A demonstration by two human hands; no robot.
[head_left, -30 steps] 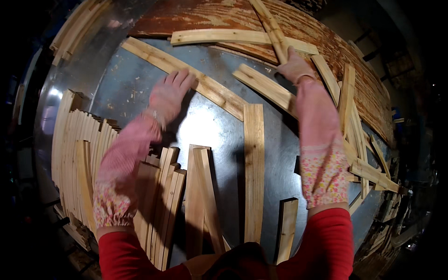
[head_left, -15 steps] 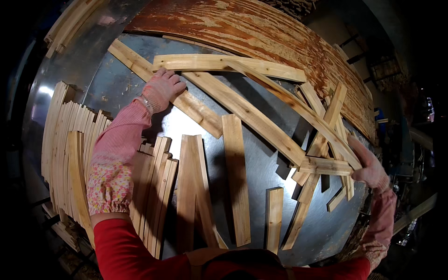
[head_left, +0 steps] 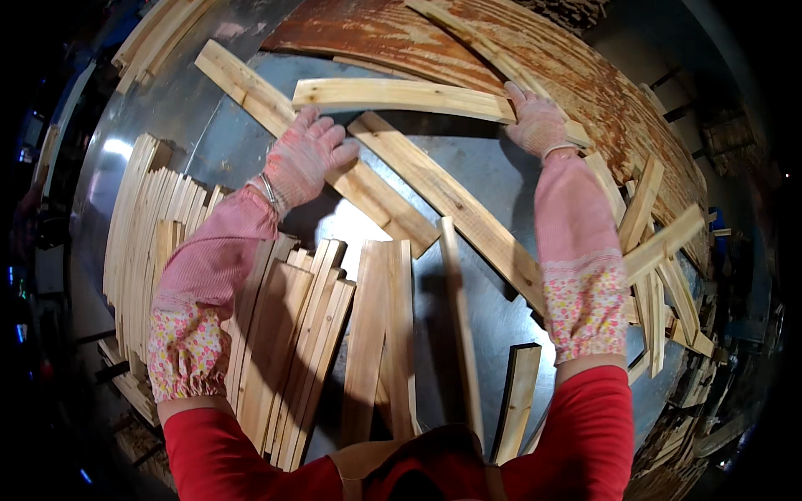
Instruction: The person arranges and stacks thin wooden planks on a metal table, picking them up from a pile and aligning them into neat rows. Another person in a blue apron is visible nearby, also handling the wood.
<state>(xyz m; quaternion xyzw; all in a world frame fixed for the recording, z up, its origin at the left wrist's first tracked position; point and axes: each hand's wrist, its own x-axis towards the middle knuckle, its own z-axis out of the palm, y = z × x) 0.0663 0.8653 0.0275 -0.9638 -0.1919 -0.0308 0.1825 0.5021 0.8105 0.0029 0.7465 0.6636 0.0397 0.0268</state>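
And the left hand (head_left: 309, 159), gloved, lies with fingers loosely spread and thumb apart on a long diagonal wooden board (head_left: 380, 200), pinning nothing that I can make out. Across to the right hand (head_left: 536, 123), gloved too: it is over the right part of a pale bowed board (head_left: 401, 96), fingertips up against a slim strip (head_left: 478, 48) that slants away over a worn reddish-brown plywood panel (head_left: 585, 79); whether it grips either one, I can't tell. Between the hands, a second diagonal board (head_left: 447, 200) lies flat on the metal table (head_left: 480, 159). Nearer the body, a leaning edge-on strip (head_left: 459, 326) and a short block (head_left: 518, 392) stand apart, loose. Over on the left it's tidy: a close-set row of strips (head_left: 146, 242), then a bundle of boards (head_left: 292, 334) side by side. That portion looks done, I'd judge. Out right, a crisscrossed heap of strips (head_left: 660, 242) lies in no order, so plenty seems left, along with the loose boards in the middle.
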